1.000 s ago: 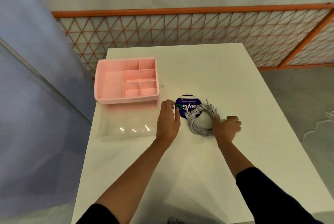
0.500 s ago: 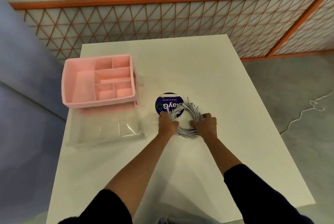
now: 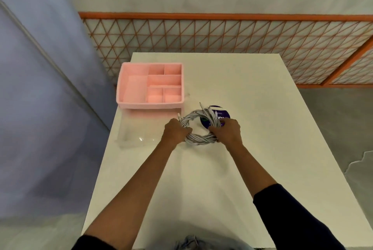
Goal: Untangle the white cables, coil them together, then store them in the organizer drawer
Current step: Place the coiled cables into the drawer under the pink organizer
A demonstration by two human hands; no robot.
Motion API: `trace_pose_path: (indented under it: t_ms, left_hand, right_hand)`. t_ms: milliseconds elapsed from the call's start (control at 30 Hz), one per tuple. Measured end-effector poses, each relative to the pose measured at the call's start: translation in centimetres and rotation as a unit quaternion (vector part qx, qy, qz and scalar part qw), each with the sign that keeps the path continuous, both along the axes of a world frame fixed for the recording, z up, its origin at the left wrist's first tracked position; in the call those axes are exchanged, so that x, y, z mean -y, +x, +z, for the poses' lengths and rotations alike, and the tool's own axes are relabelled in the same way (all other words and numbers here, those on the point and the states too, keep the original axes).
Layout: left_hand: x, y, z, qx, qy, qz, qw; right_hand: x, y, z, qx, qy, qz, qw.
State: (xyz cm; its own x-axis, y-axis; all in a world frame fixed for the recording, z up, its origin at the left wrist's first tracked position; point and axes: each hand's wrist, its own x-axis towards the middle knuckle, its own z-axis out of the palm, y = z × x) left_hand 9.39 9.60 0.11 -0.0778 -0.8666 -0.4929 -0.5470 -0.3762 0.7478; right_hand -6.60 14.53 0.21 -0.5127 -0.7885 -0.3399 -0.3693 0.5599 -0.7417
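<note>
The white cables (image 3: 198, 140) are wound into one round coil, with several plug ends sticking out at its top. My left hand (image 3: 175, 133) grips the coil's left side and my right hand (image 3: 227, 131) grips its right side. The coil is over the white table (image 3: 252, 108), just right of the clear drawer (image 3: 139, 135), which is pulled out from under the pink organizer (image 3: 150, 85). The drawer looks empty.
A round purple sticker (image 3: 221, 115) lies on the table behind the coil, partly covered by it. The pink organizer top has several open compartments. An orange lattice fence (image 3: 222, 34) stands behind the table. A blue-grey wall runs along the left.
My left hand came off the table and took hold of the coil's left side. Both hands have since carried the coil leftward off the purple sticker, toward the open drawer.
</note>
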Motion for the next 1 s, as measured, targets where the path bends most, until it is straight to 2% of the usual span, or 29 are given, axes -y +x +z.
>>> trace_pose_path:
  t_ms: [133,333,433,700,1000]
  left_hand:
    - [-0.2,5.7,1.3,-0.041,0.026,0.049,0.998]
    - [0.8,10.9,1.9,-0.049,0.025,0.083,0.995]
    - [1.4,12.4,1.7,-0.061,0.022,0.096,0.993]
    - [4.5,13.7,-0.9,-0.044,0.02,0.113,0.992]
    - [4.7,13.5,-2.4,0.026,-0.022,0.09,0.995]
  right_hand:
    - [0.5,4.7,1.6,0.007,0.014,0.066,0.998]
    - [2.0,9.3,1.9,0.067,0.063,0.094,0.991]
    - [3.3,10.9,1.6,0.067,0.062,0.097,0.991]
    - [6.5,12.6,0.0,0.017,0.081,0.109,0.991]
    - [6.9,14.2,-2.0,-0.063,0.098,0.157,0.981]
